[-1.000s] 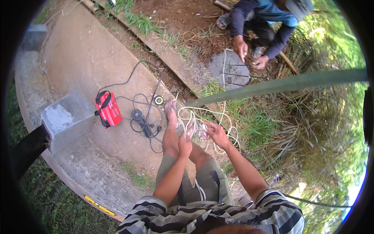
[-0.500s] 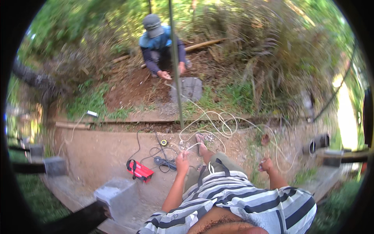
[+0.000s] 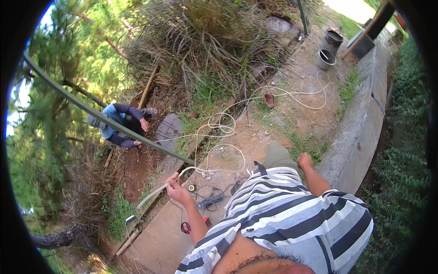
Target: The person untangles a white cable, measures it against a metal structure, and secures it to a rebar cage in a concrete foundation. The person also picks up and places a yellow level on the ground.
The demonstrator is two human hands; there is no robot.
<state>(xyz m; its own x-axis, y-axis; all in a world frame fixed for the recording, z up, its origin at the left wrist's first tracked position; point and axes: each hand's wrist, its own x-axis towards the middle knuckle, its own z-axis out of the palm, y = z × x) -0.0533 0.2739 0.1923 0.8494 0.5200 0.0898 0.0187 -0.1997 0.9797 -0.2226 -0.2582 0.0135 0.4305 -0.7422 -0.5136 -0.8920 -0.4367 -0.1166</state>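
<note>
Holding pale cable (image 3: pixel 155 192) are the left fingers (image 3: pixel 173 178) (right fingers (image 3: pixel 302 160) curled, contents unclear).

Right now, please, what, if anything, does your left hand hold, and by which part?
My left hand holds the white cable, partway along its length.

Head-worn fisheye — wide, downward view

The left hand (image 3: pixel 173 182) held a pale cable (image 3: pixel 187 169). The right hand (image 3: pixel 305 160) was curled. A co-worker (image 3: pixel 129 111) crouched beside a grey slab (image 3: pixel 169 126).
</note>
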